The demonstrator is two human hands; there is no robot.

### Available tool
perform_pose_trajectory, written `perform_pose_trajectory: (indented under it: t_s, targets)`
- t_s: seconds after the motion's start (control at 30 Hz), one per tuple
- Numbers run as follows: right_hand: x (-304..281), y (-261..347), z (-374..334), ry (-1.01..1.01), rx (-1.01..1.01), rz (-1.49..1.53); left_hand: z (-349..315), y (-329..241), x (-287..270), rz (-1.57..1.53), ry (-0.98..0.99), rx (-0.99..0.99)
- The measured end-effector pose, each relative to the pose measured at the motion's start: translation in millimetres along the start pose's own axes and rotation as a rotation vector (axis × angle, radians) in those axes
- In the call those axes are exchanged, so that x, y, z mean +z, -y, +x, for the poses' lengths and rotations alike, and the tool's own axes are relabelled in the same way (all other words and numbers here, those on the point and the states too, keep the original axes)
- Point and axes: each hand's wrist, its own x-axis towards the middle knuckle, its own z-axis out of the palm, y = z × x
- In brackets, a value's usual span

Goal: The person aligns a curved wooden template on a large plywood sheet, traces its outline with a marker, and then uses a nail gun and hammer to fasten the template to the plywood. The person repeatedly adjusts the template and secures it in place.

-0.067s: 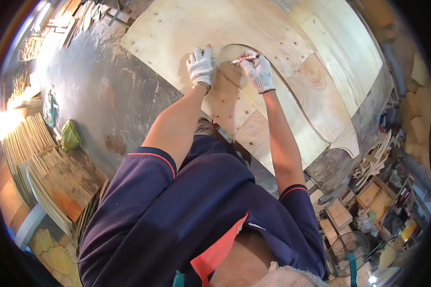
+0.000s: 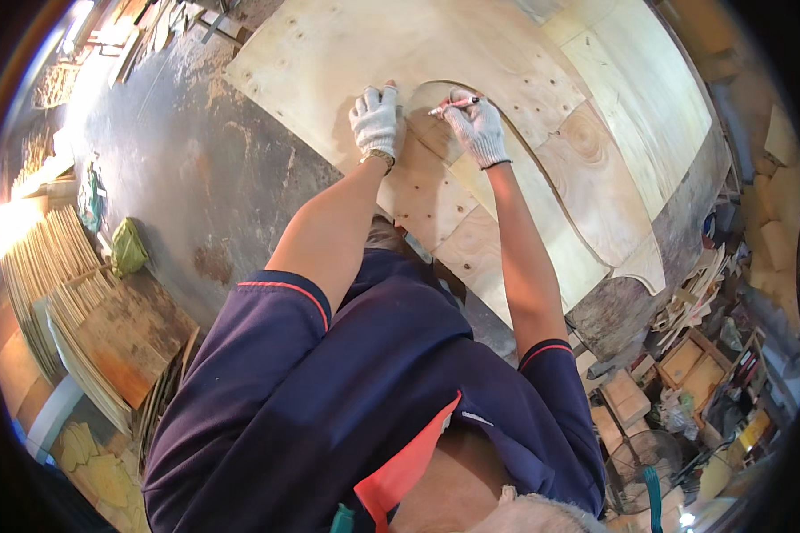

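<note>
Where the pen [image 2: 458, 105] sits: right hand [image 2: 477, 131], fingers clamped on it, over the plywood sheet [image 2: 356, 49]
Left hand [image 2: 376, 124]: fingers nearly together, resting on plywood
Workshop: scuffed grey surface [image 2: 222, 186], stacked thin boards [image 2: 53, 266]

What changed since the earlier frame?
Tiny shifts only: the white-knit-gloved left hand edged right; the white-knit-gloved right hand and its slim pinkish-white pen edged slightly up in view. Nothing taken or let go. Pen grip and the pale, flat plywood sheet unchanged.
</note>
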Motion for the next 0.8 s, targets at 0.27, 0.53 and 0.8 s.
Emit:
perform_pose_trajectory:
  t_s: [0.27,0.53,0.8]
  targets:
    - [24,-4,28,0.137,0.043,-0.19,2,-7,0,0.041,0.063,-0.075]
    - [30,-13,36,-0.047,0.036,-0.081,1,-6,-4,0.035,0.091,-0.064]
    - [-3,-35,12,-0.466,0.149,-0.17,3,-10,-10,-0.004,0.1,-0.084]
